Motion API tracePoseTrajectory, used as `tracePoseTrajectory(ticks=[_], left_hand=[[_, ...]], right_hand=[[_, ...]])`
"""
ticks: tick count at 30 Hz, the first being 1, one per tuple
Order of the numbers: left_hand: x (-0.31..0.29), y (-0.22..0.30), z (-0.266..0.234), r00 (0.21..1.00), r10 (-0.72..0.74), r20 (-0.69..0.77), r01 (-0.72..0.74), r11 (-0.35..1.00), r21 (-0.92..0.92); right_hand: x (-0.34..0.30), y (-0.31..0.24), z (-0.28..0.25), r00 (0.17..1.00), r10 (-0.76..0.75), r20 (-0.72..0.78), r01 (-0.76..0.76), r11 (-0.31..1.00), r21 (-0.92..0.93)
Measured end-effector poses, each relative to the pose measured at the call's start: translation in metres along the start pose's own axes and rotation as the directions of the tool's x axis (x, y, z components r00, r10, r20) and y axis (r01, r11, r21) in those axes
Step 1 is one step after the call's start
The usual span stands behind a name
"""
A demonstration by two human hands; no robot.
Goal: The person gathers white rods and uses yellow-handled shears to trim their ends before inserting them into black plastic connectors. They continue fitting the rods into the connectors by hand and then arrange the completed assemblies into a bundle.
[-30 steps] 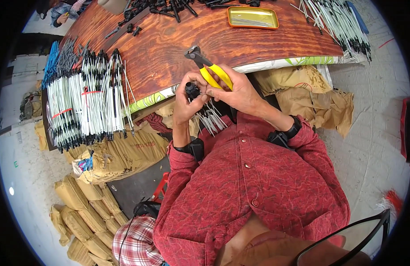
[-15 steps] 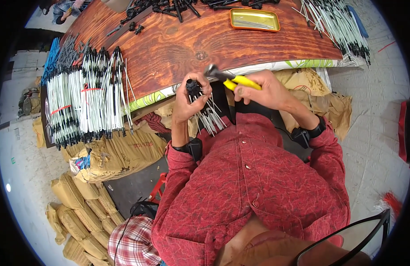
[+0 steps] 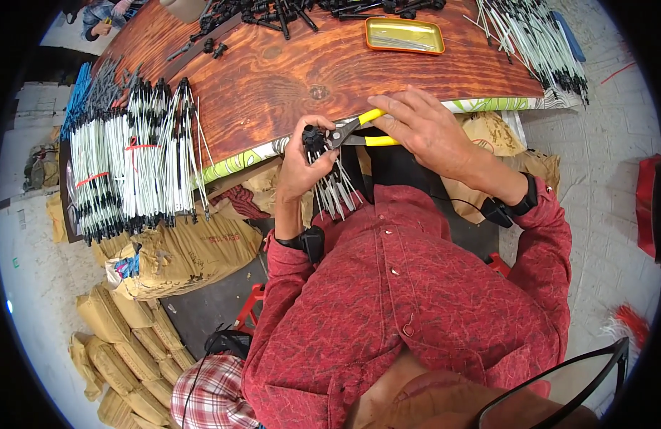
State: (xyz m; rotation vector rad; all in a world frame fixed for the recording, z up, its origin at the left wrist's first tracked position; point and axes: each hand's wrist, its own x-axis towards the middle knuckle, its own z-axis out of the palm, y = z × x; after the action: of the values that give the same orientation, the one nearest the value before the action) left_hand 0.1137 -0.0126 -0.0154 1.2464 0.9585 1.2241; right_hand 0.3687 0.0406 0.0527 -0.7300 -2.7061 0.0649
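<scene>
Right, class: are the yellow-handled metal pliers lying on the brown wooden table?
No, the right hand holds the pliers, their head close to the left hand.

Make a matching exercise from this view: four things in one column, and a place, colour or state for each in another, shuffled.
Column one
1. Pliers
2. Shallow tray
3. Left hand
4. Red-banded white rods

Column two
A. At the left end of the wooden table
B. Gripping a cluster of white rods
C. Held in the right hand
D. Yellow inside, with an orange rim

Pairs: 1-C, 2-D, 3-B, 4-A
</scene>
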Motion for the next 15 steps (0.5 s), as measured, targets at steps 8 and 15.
tracePoseTrajectory(ticks=[8, 15], left_hand=[[0.004, 0.0, 0.001, 0.999, -0.026, -0.031, 0.028, 0.998, 0.057], [0.015, -0.012, -0.007, 0.979, 0.186, 0.084, -0.194, 0.975, 0.112]], right_hand=[[0.011, -0.001, -0.006, 0.998, -0.06, 0.023, 0.064, 0.977, -0.205], [0.015, 0.005, -0.009, 0.988, -0.121, 0.1, 0.141, 0.964, -0.225]])
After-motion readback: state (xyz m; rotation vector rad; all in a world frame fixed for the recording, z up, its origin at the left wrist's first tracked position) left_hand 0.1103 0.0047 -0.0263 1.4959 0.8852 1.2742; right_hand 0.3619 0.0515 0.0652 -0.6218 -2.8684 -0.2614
